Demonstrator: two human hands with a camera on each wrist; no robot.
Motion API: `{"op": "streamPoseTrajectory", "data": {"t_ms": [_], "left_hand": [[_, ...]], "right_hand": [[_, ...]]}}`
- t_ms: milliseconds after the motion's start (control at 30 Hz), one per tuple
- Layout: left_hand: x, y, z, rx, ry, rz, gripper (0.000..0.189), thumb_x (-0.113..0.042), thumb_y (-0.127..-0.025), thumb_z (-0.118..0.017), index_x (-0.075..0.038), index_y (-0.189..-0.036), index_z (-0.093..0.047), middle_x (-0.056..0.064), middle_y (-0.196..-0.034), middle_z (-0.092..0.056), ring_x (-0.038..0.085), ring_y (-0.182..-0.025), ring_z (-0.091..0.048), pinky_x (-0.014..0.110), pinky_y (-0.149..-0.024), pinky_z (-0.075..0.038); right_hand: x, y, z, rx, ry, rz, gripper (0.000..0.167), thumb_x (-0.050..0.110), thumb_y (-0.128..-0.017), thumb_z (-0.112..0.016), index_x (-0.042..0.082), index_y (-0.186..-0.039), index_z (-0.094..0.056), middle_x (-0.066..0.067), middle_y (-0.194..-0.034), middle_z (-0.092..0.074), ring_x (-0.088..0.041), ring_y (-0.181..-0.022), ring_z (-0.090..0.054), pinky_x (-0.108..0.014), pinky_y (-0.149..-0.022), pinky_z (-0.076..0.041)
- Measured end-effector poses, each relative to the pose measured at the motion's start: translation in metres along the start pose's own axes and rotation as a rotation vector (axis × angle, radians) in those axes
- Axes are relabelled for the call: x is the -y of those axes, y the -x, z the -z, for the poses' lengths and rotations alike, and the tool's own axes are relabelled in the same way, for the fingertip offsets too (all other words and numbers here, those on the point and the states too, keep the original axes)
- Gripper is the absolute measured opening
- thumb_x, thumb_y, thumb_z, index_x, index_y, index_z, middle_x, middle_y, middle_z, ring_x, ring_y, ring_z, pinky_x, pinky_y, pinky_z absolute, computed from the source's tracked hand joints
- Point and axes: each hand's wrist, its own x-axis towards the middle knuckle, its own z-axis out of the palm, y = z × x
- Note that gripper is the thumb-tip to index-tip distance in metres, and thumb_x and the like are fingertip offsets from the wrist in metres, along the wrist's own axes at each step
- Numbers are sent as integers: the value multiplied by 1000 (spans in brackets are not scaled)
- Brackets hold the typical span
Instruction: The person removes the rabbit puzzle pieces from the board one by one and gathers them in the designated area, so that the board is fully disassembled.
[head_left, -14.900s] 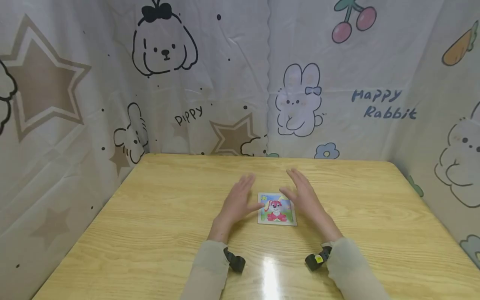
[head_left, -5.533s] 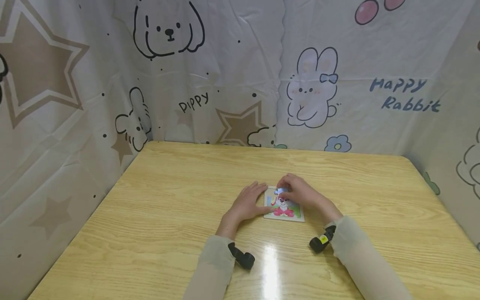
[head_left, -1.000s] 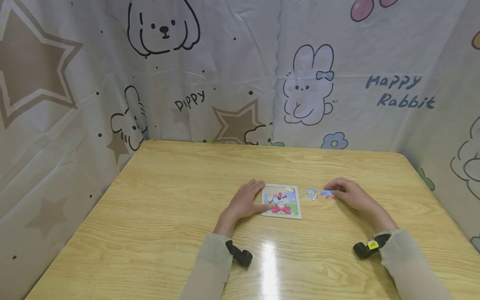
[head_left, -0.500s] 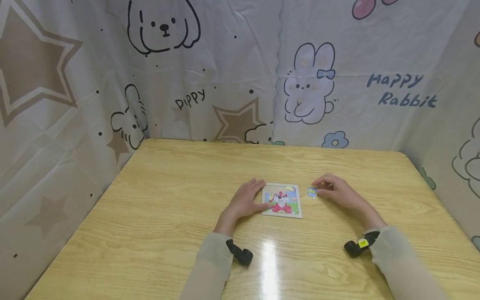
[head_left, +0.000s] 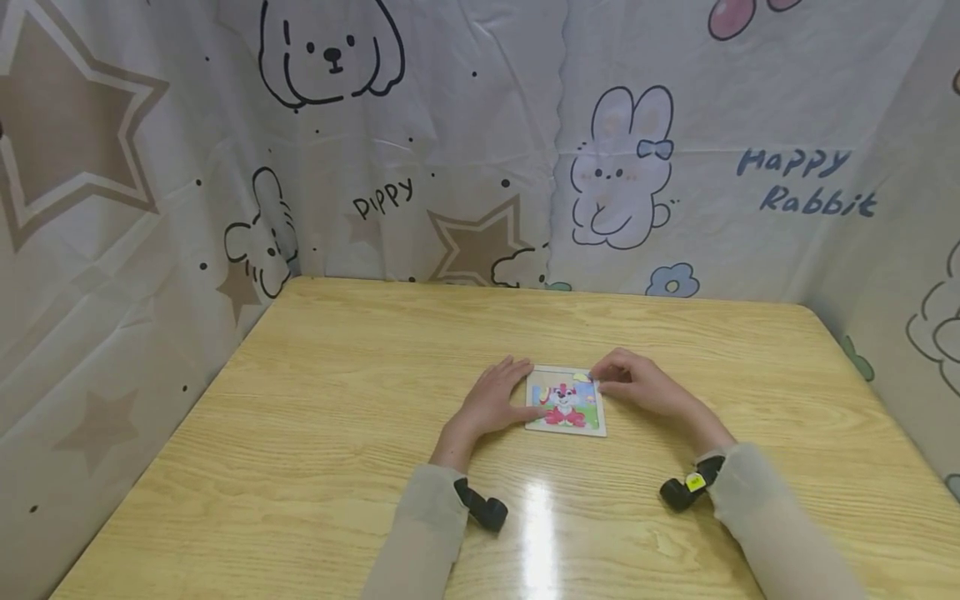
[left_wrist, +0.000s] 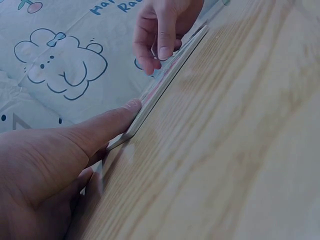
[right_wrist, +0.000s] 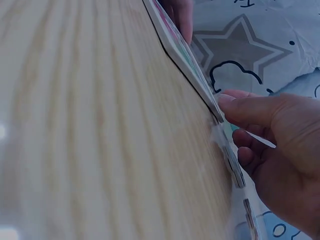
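A small square jigsaw puzzle lies on the table, showing a pink and white rabbit on green; its tan base is bare along the upper part. My left hand rests on its left side, thumb straight across the lower left of the picture and fingers along the edge. A yellow puzzle piece is in the upper right corner. My right hand is at that corner, fingers loosely bent; in the left wrist view its thumb and fingertips stand apart with nothing visible between them.
In the right wrist view loose puzzle pieces lie on the table beyond the puzzle's right edge; the right hand hides them in the head view. The wooden table ends at a printed curtain.
My right hand took puzzle pieces off the upper part of the puzzle and laid them to the right. Since then it has moved left, back to the upper right corner. The left hand stays put.
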Motion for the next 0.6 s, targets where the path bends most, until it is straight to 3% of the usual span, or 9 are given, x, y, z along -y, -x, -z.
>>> {"op": "streamPoseTrajectory", "data": {"t_ms": [400,600], "left_hand": [[-1,-2,-1,3,-3,11,79,-47,-88,-69,-17,-153,-34,1,-162,-30,22,-155,-13,41,-129,-8],[0,-2,-1,1,0,14,80,-48,-87,-69,-17,-153,-35,1,-162,-30,22,-155,-13,42,-129,-9]], "right_hand": [[12,-12,-9,89,-28,33,18,14,-95,-62,13,-112,-69,-6,-106,-61,-16,-91,-48,-19,-76,-43],[16,-17,-8,144,19,28,16,12,-96,-60,13,-109,-70,-7,-105,-59,-17,-91,-47,-20,-76,-42]]}}
